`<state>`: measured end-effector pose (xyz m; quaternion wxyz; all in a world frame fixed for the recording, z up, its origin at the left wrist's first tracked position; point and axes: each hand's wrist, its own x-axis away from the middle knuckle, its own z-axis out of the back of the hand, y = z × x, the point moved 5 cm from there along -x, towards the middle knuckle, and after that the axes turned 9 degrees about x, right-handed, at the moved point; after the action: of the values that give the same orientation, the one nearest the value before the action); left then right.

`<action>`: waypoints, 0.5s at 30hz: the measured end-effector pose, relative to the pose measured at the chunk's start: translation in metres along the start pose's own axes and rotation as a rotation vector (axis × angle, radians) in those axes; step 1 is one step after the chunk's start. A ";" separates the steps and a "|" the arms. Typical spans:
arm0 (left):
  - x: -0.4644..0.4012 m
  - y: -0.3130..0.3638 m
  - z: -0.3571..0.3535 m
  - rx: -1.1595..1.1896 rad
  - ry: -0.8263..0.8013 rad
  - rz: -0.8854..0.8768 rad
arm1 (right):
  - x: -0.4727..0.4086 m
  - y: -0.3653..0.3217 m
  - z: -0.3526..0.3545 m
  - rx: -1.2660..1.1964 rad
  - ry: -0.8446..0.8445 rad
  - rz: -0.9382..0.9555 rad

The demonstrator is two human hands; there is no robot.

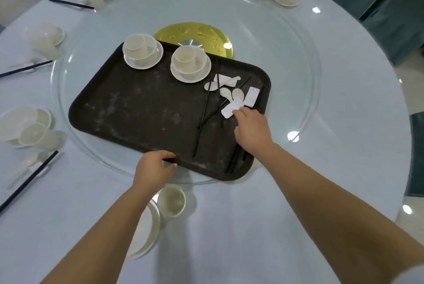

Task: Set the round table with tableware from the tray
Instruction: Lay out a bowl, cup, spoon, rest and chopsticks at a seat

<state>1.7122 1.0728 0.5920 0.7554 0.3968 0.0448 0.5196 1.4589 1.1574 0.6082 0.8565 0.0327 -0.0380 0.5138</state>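
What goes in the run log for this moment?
left hand grips tray edge | right hand fingers on white rest | two bowl sets left
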 end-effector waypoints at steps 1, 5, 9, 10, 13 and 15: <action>0.000 -0.003 0.003 -0.008 0.012 -0.018 | -0.008 -0.003 -0.002 0.036 -0.015 0.022; -0.002 -0.015 0.009 -0.114 0.045 -0.064 | -0.032 -0.010 -0.014 0.150 -0.095 0.101; -0.006 -0.023 0.013 -0.128 0.062 -0.053 | -0.044 -0.010 -0.017 0.163 -0.115 0.104; -0.007 -0.024 0.014 -0.129 0.062 -0.051 | -0.046 -0.011 -0.016 0.168 -0.094 0.103; -0.007 -0.023 0.016 -0.124 0.076 -0.052 | -0.047 -0.010 -0.013 0.182 -0.044 0.079; -0.006 -0.020 0.016 -0.114 0.088 -0.062 | -0.047 -0.009 -0.013 0.173 -0.050 0.043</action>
<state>1.7323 1.0559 0.5882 0.7896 0.3282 0.0607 0.5148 1.4450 1.1131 0.5902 0.8380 0.1185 -0.0157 0.5324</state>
